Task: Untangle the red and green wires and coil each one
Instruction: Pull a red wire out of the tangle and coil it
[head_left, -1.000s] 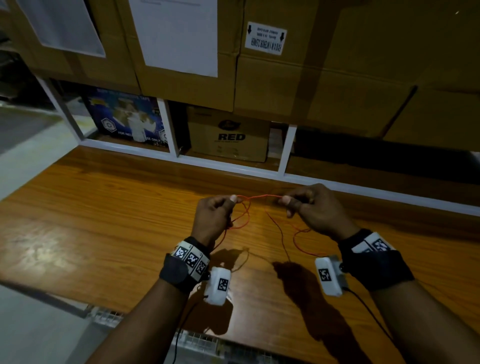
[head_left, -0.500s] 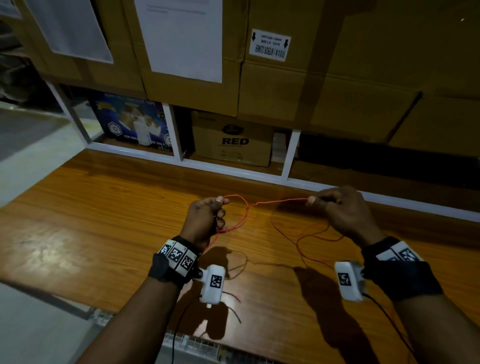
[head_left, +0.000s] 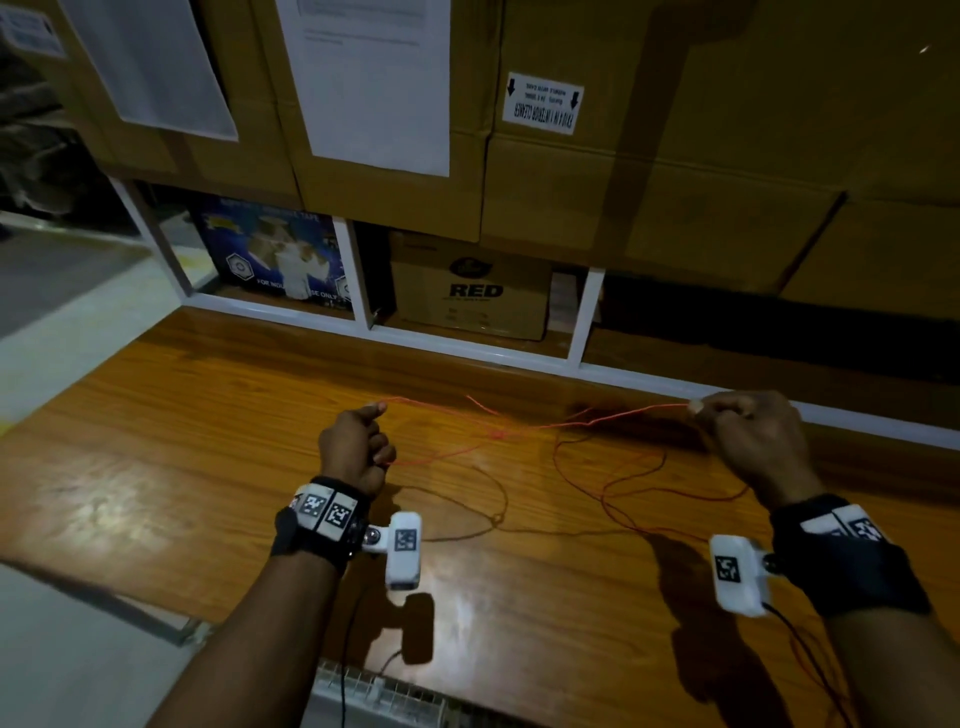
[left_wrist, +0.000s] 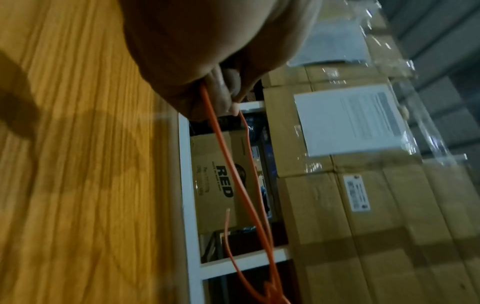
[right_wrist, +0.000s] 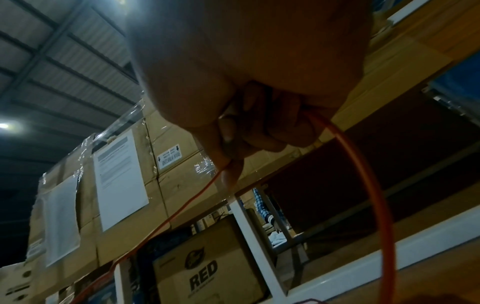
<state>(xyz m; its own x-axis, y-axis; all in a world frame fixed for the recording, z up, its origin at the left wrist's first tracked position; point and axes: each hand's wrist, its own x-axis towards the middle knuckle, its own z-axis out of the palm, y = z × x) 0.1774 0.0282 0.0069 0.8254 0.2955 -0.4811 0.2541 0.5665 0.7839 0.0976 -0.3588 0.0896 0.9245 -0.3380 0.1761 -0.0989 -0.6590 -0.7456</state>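
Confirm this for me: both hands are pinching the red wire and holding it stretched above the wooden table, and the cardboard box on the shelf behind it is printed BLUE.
One detail is wrong. The cardboard box is printed RED, not BLUE; the head view shows it. The rest holds: the left hand and right hand each pinch the red wire, stretched above the wooden table.

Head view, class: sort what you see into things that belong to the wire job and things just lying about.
Part of the job:
red wire, stretched between both hands, knotted midway
left hand, gripping it
right hand, pinching it
darker wire lying on the wooden table; colour unclear

Just lying about:
"RED" carton
blue box
stacked cartons
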